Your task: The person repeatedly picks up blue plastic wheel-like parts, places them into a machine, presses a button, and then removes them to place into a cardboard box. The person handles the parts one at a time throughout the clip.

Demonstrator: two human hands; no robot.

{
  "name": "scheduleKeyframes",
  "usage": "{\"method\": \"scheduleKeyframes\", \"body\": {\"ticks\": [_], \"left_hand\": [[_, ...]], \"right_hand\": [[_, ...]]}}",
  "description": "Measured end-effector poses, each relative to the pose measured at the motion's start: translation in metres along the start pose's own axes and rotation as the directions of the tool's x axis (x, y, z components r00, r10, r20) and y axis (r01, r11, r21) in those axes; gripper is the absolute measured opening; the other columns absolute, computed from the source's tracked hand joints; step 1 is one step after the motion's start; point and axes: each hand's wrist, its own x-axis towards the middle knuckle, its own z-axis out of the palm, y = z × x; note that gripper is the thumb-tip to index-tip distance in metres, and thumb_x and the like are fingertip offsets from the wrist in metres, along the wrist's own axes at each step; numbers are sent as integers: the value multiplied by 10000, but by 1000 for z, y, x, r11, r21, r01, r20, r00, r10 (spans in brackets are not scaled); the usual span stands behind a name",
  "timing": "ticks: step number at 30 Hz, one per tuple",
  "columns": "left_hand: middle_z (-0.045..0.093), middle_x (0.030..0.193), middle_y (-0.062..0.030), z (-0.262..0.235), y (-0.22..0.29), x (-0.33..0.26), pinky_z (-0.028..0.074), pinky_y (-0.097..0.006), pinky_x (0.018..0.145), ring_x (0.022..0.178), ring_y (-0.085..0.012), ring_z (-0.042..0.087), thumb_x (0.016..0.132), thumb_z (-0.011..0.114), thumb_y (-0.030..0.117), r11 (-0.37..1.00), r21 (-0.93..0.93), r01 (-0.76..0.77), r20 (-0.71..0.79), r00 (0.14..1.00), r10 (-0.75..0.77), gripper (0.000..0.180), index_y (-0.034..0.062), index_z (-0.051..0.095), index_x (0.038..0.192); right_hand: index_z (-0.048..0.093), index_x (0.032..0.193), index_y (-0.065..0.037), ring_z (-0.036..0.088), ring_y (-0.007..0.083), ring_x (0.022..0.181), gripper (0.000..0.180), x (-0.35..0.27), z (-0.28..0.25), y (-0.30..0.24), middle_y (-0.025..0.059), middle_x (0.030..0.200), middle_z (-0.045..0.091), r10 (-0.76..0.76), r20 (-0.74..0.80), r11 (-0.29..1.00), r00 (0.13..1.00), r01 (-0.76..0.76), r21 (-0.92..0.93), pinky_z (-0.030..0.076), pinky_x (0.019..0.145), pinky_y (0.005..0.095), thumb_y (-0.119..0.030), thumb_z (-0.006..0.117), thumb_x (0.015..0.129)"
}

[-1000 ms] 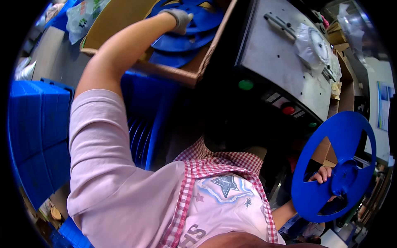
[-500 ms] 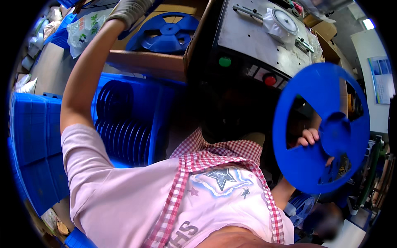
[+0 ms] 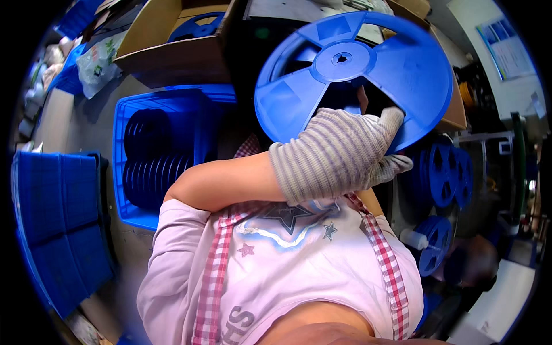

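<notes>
A large blue plastic reel [image 3: 422, 75] with a round hub and wide openings is tilted up in front of my chest, right of centre. My left hand [image 3: 345, 152], in a grey striped knit glove, reaches across my body and is closed on the reel's lower part, one finger over its face and others below the rim. Behind the reel is my right hand [image 3: 362, 99], bare; just a fingertip shows through an opening beside the hub. It appears to grip the reel from the back, the rest hidden.
At upper left, a cardboard box [image 3: 172, 60] holds another blue reel [image 3: 198, 26]. Below it, a blue crate [image 3: 118, 144] contains several dark discs in rows. Stacked blue bins [image 3: 54, 201] stand at far left. More blue reels [image 3: 443, 172] are at right.
My left hand has come from the cardboard box across to the reel and taken hold of it. The reel has moved from the right toward the middle and turned. The view has shifted.
</notes>
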Motion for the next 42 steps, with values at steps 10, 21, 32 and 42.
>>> {"method": "scheduleKeyframes", "body": {"ticks": [10, 21, 32, 42], "left_hand": [[507, 1255, -278, 19, -83, 15, 408, -500, 1017, 1161, -435, 516, 794, 701, 395, 983, 181, 36, -207, 978, 2, 784, 136, 344, 1443], [542, 1258, -124, 19, -135, -12, 507, -370, 940, 1132, -231, 574, 926, 555, 419, 409, -908, -86, -250, 897, -366, 655, 160, 294, 1468], [592, 1114, -40, 34, -142, -7, 491, -244, 782, 905, -116, 585, 970, 478, 111, 342, -911, -231, -356, 859, -368, 575, 99, 227, 1488], [591, 1116, -40, 20, -122, -1, 472, -222, 811, 930, -105, 579, 958, 521, 111, 369, -913, -174, -349, 803, -483, 651, 118, 163, 1501]], "right_hand": [[349, 1416, -85, 580, 210, 970, 674, -1, -13, -33, 111, 1073, 562, -57, 58, 994, 997, 62, -92, 526, 839, 422, -490, 506, 901], [322, 1469, -168, 606, 193, 916, 724, 35, 3, -24, 81, 1024, 553, -223, 132, 784, 966, 258, -565, 586, 708, 378, -481, 562, 861], [393, 1429, -129, 648, 219, 973, 643, 52, 15, -17, 124, 1101, 619, -196, 121, 762, 973, 229, -605, 588, 740, 378, -442, 558, 892], [419, 1421, -141, 630, 144, 889, 622, 53, 14, -13, 62, 1007, 635, -120, 98, 814, 988, 155, -559, 528, 737, 294, -433, 570, 893]]}}
